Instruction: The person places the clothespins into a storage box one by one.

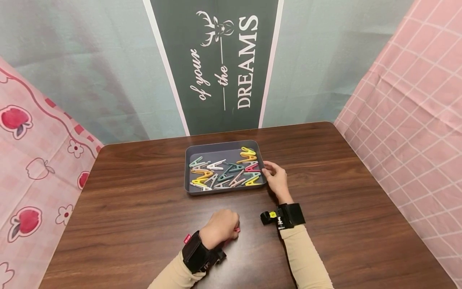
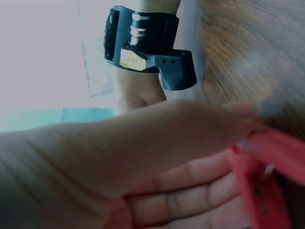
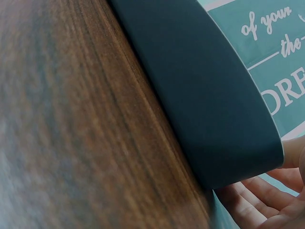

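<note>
A red clothespin is pinched in my left hand, low over the table in front of the tray; the head view shows only a bit of it under the fingers. My right hand holds the grey tray at its right side near the front corner. In the right wrist view, the thumb is at the tray's rim and the fingers lie low against the outside of its wall. Several clothespins in yellow, orange, white, green and pink, among them a white clothespin, lie spread inside the tray.
The tray stands on a brown wooden table, toward its back edge. Behind hangs a grey-green curtain with a dark printed panel. Pink cloths hang at the left and the right. Both wrists wear black straps with cameras.
</note>
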Tool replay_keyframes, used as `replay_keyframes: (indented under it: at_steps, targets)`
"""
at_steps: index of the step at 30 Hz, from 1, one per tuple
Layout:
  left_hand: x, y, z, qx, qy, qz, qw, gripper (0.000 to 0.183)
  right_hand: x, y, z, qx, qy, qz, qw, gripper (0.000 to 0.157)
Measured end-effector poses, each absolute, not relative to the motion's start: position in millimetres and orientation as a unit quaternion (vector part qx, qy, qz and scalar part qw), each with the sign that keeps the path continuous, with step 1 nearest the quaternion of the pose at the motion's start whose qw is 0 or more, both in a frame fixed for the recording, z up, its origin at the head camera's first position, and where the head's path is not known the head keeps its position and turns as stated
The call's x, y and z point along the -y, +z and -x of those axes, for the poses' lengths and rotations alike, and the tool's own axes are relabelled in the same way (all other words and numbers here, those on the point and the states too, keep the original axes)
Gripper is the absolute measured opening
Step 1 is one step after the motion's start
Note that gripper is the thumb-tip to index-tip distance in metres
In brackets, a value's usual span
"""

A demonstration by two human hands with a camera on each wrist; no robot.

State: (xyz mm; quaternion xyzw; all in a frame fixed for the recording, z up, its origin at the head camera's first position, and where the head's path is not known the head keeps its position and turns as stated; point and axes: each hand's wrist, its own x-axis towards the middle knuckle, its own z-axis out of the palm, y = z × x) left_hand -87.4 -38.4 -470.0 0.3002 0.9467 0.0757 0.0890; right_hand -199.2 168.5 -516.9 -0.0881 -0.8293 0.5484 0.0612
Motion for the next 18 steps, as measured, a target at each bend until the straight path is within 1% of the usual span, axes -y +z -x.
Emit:
replay_keyframes:
  at_steps: [5, 13, 18]
  targets:
    - [39, -474, 92, -0.947, 0.091, -0.299, 0.079, 0.038, -168, -517, 200, 0.829, 0.548, 0.089, 0.064, 0.032]
    - [44, -467, 91, -0.948, 0.085, -0.288, 0.104, 0.031, -167, -516, 200, 0.83, 0.547, 0.088, 0.063, 0.032]
    - [47, -463, 91, -0.952, 0.061, -0.274, 0.124, 0.032, -167, -516, 200, 0.829, 0.548, 0.088, 0.064, 0.032]
